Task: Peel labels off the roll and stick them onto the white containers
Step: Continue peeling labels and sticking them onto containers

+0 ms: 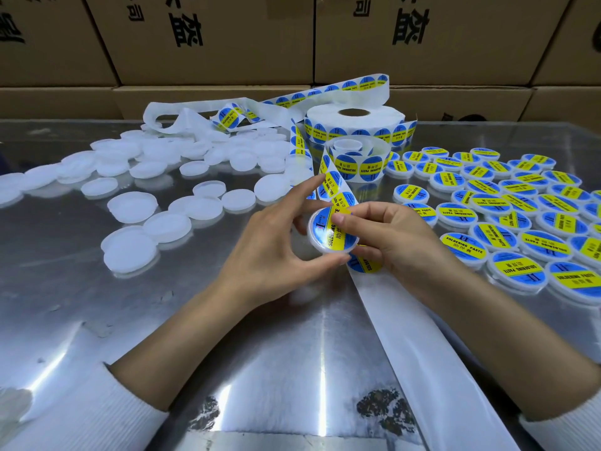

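My left hand [276, 245] grips a round white container [317, 237] by its rim, tilted toward me at the table's middle. A blue and yellow label [331, 234] lies on its lid, and the thumb of my right hand [387, 236] presses on it. The backing strip [338, 187] with more labels runs from behind my fingers up to a small label roll [354, 162]. A bigger label roll [356, 125] stands behind it. The empty backing strip [419, 353] trails under my right hand toward the near edge.
Several unlabelled white containers [136, 206] are scattered on the left of the shiny metal table [227, 336]. Several labelled containers [507, 203] are packed together on the right. Loose used backing [182, 120] piles at the back. Cardboard boxes [211, 40] wall off the far side.
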